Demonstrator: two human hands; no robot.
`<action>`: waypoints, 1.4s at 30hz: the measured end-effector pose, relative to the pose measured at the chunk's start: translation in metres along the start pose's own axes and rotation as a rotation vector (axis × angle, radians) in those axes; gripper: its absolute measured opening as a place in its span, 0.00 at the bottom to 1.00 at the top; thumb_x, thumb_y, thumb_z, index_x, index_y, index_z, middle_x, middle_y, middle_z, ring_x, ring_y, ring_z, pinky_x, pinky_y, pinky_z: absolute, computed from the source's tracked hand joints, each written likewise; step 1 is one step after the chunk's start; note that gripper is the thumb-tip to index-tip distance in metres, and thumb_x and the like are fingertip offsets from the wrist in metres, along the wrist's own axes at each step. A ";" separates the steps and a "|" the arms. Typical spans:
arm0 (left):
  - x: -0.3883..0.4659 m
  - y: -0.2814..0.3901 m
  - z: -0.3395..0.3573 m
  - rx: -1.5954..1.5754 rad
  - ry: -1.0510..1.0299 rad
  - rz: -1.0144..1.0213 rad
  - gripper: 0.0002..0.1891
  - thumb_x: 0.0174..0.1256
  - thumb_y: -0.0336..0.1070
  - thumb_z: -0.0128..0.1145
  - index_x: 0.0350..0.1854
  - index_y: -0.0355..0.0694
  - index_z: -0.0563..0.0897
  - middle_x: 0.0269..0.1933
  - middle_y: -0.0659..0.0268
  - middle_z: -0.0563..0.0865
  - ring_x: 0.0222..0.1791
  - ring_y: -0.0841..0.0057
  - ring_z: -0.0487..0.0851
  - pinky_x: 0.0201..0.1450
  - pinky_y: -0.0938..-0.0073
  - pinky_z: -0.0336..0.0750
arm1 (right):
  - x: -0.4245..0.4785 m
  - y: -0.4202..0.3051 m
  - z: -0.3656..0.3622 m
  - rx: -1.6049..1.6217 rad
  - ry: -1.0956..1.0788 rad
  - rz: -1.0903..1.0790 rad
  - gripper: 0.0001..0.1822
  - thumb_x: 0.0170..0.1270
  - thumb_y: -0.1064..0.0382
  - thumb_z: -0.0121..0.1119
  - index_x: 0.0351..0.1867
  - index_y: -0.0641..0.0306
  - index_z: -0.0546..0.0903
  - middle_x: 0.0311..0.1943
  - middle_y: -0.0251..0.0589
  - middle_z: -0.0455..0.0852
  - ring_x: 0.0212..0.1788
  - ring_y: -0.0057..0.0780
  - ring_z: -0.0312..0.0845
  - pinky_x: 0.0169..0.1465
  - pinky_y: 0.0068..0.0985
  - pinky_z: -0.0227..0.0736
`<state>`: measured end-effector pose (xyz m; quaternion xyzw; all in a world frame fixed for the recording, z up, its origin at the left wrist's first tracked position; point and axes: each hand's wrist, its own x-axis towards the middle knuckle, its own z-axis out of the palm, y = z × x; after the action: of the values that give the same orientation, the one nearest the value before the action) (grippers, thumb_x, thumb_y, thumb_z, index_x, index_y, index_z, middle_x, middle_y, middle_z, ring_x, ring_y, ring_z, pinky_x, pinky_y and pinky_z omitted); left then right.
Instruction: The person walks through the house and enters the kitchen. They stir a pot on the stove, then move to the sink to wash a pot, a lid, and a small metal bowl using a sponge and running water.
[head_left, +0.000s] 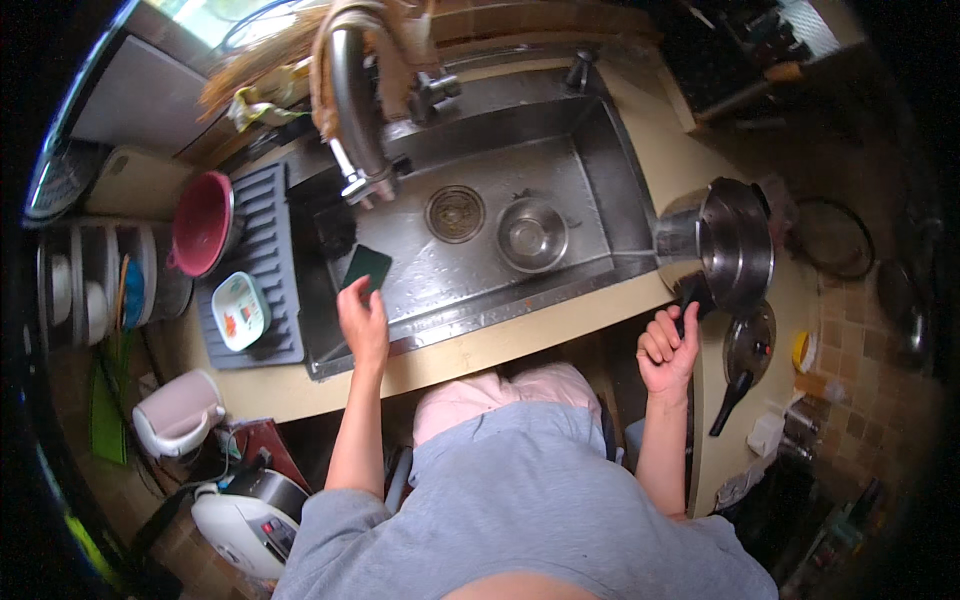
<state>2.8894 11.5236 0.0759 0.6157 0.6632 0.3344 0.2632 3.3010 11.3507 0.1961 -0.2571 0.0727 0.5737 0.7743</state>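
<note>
In my left hand (363, 322), a dark green scouring pad (371, 264) is pinched between thumb and fingers over the left part of the stainless steel sink (480, 324). My right hand (670, 346) is closed around the black handle (691, 294) of a shiny metal pot (739, 247). The pot is beside the sink's right edge; whether its base touches the counter, I cannot tell. A small metal bowl (532, 235) lies in the basin, right of the drain strainer (454, 214). Behind the pot's handle is a round lid (750, 341) with a long black handle.
The faucet (360, 112) arches over the basin's back left. A grey ridged drying mat (262, 217) bears a red bowl (204, 225) and a pale square container (240, 311). A pink kettle (178, 409) and a white appliance (240, 525) stand at lower left.
</note>
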 end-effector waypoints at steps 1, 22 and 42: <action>0.007 -0.006 0.003 -0.037 -0.034 -0.019 0.13 0.68 0.28 0.57 0.52 0.32 0.81 0.48 0.57 0.83 0.47 0.66 0.83 0.53 0.68 0.77 | 0.005 0.002 -0.005 -0.022 -0.012 -0.013 0.18 0.81 0.51 0.48 0.39 0.63 0.76 0.16 0.26 0.58 0.12 0.15 0.50 0.15 0.18 0.48; -0.061 0.071 -0.029 -0.734 -0.348 -0.509 0.12 0.76 0.35 0.55 0.54 0.34 0.79 0.45 0.62 0.88 0.37 0.79 0.86 0.38 0.81 0.75 | 0.053 0.140 0.076 -0.645 -0.008 1.025 0.18 0.77 0.60 0.55 0.25 0.50 0.66 0.13 0.18 0.59 0.11 0.07 0.50 0.12 0.14 0.45; 0.025 -0.005 -0.056 -0.056 -0.633 -0.578 0.36 0.53 0.54 0.76 0.51 0.25 0.79 0.38 0.57 0.87 0.34 0.74 0.84 0.39 0.72 0.80 | 0.074 0.266 0.090 -1.365 -0.850 1.210 0.17 0.74 0.51 0.56 0.46 0.66 0.79 0.35 0.42 0.90 0.25 0.24 0.86 0.23 0.21 0.74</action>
<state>2.8410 11.5417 0.1097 0.4694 0.6856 0.0593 0.5532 3.0633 11.5129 0.1598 -0.3395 -0.4357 0.8336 0.0016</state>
